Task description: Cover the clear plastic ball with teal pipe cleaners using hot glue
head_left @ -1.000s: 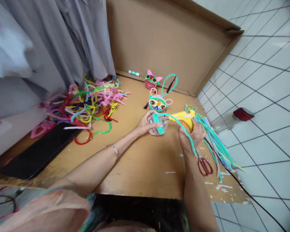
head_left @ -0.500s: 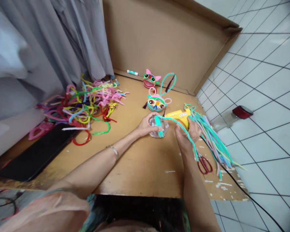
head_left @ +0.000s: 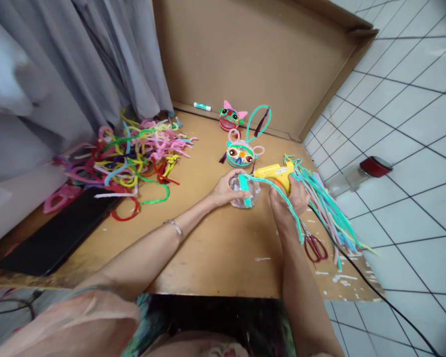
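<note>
My left hand (head_left: 226, 191) is closed around a clear, rounded plastic piece (head_left: 253, 196) above the middle of the table. A turquoise pipe cleaner (head_left: 293, 214) is wrapped as a band across its front, and the free length trails right over my right hand and down by the wrist. My right hand (head_left: 290, 201) grips a yellow hot glue gun (head_left: 273, 172) by its handle, nozzle pointing left toward the top of the plastic piece. Whether the nozzle touches the pipe cleaner I cannot tell. Just beyond stands an animal-face ornament (head_left: 241, 154) with pink ears and a turquoise loop.
A tangled pile of coloured pipe cleaners (head_left: 134, 153) covers the left side, beside a black slab (head_left: 59, 233). Straight pipe cleaners (head_left: 329, 213), red-handled scissors (head_left: 315, 248) and a black cord (head_left: 357, 272) lie right. Behind are a second ornament (head_left: 230, 118), a glue stick (head_left: 202, 106) and a cardboard wall (head_left: 252, 59).
The whole view has shifted slightly. Both hands keep their holds on the plastic piece and the glue gun, with hardly any movement between them.
</note>
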A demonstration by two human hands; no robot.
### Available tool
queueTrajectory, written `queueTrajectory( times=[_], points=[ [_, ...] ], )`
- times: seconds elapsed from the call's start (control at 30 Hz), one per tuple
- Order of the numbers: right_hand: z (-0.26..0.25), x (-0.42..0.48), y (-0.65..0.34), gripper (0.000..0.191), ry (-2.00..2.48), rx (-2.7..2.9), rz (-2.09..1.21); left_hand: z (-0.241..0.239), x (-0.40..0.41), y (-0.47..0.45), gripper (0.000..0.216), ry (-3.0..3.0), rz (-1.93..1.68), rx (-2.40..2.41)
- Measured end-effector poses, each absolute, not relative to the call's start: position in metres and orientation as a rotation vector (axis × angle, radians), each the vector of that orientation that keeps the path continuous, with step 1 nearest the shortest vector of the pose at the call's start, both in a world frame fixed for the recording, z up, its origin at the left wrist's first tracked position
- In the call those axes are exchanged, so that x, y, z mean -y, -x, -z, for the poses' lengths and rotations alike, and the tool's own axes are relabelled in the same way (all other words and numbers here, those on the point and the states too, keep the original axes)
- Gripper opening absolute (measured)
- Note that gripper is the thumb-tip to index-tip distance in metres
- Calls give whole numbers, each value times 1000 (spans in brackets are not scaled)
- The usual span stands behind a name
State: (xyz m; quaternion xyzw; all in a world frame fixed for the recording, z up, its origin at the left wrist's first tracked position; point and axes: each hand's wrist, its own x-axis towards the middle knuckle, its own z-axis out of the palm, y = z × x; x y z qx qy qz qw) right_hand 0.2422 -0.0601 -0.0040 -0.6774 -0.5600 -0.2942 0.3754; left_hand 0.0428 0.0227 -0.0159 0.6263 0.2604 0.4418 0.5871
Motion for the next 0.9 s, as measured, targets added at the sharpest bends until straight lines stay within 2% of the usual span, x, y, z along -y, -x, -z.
queueTrajectory(
  times=[0.5, 0.9],
  points=[
    [9, 56, -251, 45, 1725, 1385, 698, 18, -25, -42, 68, -1484, -1044, -573],
    [-10, 62, -239, 41, 1671, 1390, 673, 16, -23, -42, 69, -1490, -1031, -574]
  ],
)
